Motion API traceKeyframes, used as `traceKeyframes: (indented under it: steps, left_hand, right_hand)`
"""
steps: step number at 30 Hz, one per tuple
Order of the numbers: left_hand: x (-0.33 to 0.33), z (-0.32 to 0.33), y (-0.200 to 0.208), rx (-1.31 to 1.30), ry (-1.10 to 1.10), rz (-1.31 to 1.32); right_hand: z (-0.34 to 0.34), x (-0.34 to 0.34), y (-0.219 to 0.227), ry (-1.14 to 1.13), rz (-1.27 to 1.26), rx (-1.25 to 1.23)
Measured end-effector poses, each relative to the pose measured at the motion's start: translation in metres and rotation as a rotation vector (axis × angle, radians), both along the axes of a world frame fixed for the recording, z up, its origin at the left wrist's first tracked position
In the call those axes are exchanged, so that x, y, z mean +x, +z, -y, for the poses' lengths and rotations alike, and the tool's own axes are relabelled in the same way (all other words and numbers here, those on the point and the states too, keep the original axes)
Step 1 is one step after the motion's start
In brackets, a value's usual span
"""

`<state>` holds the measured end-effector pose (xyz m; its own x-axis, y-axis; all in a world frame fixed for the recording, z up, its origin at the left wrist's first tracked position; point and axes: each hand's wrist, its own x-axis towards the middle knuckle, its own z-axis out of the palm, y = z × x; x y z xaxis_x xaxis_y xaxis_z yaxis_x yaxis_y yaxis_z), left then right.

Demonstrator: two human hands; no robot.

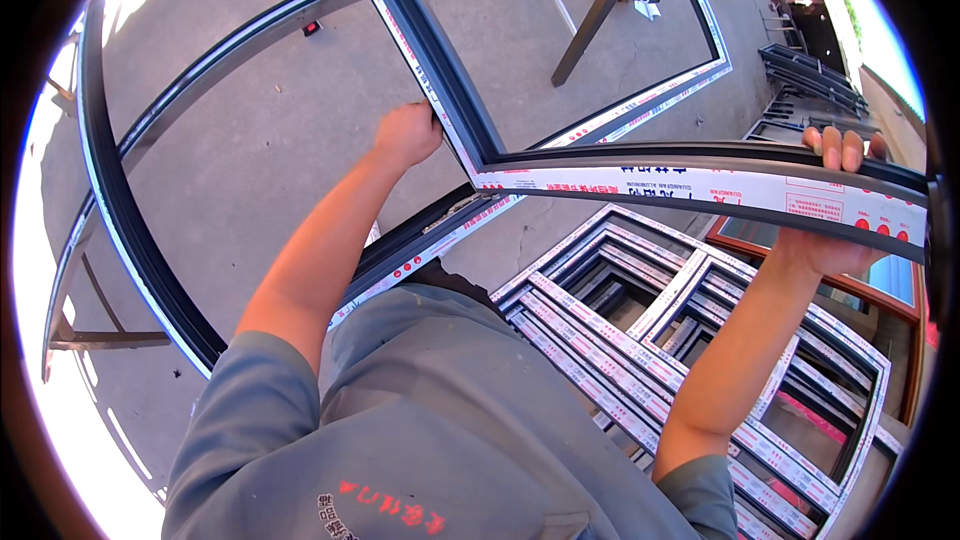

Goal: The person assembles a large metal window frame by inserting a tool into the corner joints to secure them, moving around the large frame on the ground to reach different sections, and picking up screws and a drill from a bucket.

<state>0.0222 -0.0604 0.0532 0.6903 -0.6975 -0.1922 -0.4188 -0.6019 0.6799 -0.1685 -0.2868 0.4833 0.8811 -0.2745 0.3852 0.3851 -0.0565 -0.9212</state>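
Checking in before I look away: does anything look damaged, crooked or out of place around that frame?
Nothing stands out. Both hands, left hand and right hand, grip the dark window frame, whose film-wrapped bars look intact. The stacked frames below lie flat. The bends come from the fisheye lens.

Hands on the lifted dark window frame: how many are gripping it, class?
2: the left hand grips the lifted frame on its side bar; the right hand holds its lower bar at right.

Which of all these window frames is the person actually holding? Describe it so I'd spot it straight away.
Start at the concrete floor and the stack of frames lying flat at lower right. Above that stack, one dark frame with white protective tape is lifted in the air, the left hand gripping its side bar and the right hand its lower bar. It alone is raised and held.
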Motion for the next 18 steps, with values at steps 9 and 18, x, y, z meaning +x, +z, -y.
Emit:
traceKeyframes:
  steps: [9,18]
  left_hand:
    - [0.004,0.005,0.009,0.107,-0.053,-0.045]
    - [0.02,0.014,-0.018,0.004,-0.247,-0.208]
  right_hand:
    - [0.0,0.0,0.001,0.017,-0.011,-0.049]
    - [0.005,-0.002,-0.001,-0.003,0.008,-0.025]
